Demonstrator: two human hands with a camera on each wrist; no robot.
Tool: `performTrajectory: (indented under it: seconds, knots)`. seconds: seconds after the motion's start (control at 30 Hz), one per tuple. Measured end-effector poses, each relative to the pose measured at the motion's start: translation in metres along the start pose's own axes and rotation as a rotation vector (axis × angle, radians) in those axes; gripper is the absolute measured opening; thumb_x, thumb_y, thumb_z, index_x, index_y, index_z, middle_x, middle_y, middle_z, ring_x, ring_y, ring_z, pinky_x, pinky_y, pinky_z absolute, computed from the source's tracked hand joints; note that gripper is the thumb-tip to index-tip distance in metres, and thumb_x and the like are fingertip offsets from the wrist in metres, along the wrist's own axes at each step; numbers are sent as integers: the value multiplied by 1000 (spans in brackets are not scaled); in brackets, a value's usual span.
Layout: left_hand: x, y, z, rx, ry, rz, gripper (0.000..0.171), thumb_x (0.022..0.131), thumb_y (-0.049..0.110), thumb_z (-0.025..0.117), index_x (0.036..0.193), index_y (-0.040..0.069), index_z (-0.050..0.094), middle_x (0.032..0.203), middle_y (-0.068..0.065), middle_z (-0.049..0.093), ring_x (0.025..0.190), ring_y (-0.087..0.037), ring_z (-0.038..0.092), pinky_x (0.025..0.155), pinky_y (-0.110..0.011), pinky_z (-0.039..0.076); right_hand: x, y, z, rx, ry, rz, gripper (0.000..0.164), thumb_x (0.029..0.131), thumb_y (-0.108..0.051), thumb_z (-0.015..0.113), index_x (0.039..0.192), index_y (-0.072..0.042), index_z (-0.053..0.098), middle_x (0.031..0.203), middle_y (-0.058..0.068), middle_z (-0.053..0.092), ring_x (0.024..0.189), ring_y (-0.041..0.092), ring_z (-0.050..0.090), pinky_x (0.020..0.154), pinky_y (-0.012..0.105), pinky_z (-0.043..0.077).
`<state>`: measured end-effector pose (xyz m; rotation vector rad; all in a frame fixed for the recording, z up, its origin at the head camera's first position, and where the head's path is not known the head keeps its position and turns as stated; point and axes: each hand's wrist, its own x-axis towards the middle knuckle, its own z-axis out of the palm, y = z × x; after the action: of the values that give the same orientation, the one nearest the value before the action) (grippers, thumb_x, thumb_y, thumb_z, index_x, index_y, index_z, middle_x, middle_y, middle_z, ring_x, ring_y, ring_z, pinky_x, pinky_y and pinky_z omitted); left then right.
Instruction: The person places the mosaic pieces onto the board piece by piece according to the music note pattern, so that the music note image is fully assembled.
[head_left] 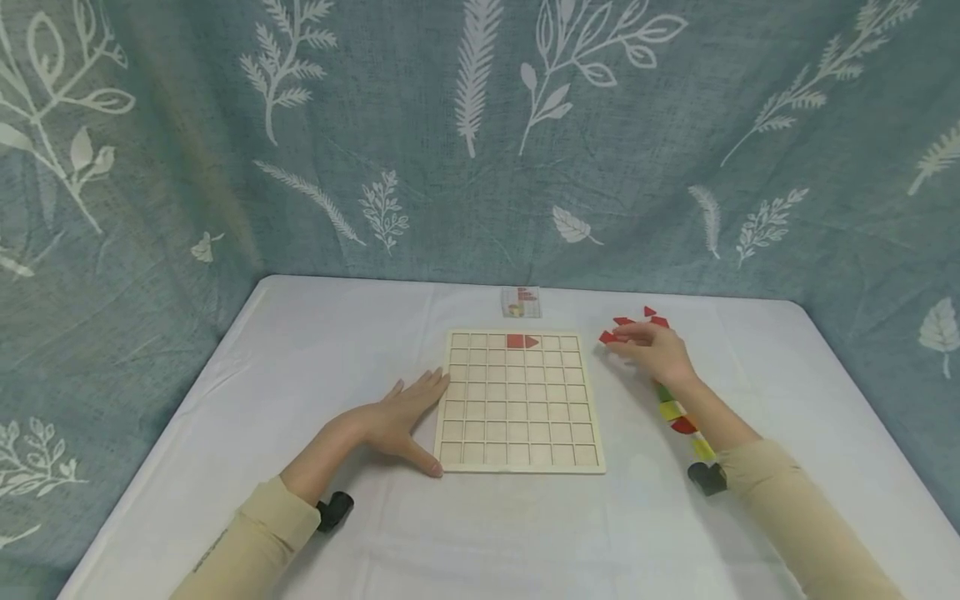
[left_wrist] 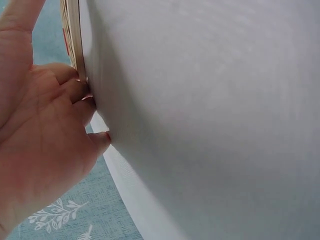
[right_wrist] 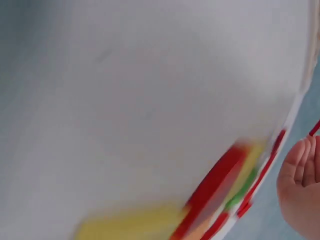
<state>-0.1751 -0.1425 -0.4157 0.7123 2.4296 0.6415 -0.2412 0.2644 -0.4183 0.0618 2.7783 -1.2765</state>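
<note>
A light wooden grid board point(head_left: 520, 408) lies flat on the table. In its top row are a red square point(head_left: 515, 341) and a red triangle point(head_left: 532, 342), side by side. My left hand point(head_left: 401, 417) rests at the board's left edge, fingers spread and thumb by the near corner; the left wrist view has its fingertips against the board's side point(left_wrist: 75, 40). Right of the board, my right hand point(head_left: 654, 352) pinches a small red piece point(head_left: 607, 337) at its fingertips. The right wrist view catches that hand point(right_wrist: 302, 175) at the edge, with a red sliver point(right_wrist: 315, 128) at the fingers.
Several red pieces point(head_left: 650, 312) lie just beyond my right hand. Yellow point(head_left: 671, 410), green and red pieces run along under the right forearm. A small printed card point(head_left: 521, 302) lies behind the board. A patterned blue-green cloth point(head_left: 435, 208) hangs behind the white table point(head_left: 337, 333).
</note>
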Motion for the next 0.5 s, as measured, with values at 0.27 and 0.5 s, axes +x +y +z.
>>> performTrajectory:
  seconds: [0.27, 0.5]
  knots:
    - [1, -1, 0, 4, 3, 1, 128, 68, 50, 86, 155, 0, 7, 162, -18, 2, 149, -30, -3, 118, -52, -4, 0, -39, 41, 112, -78, -41, 41, 85, -34, 76, 118, -11, 70, 113, 8, 69, 106, 24, 63, 89, 38, 50]
    - [1, -2, 2, 7, 6, -12, 127, 68, 50, 86, 156, 1, 8, 162, -16, 2, 149, -29, -3, 118, -52, -4, 4, -57, 72, 48, -133, -140, 31, 84, -30, 78, 109, -13, 73, 104, 3, 71, 97, 20, 62, 80, 35, 52]
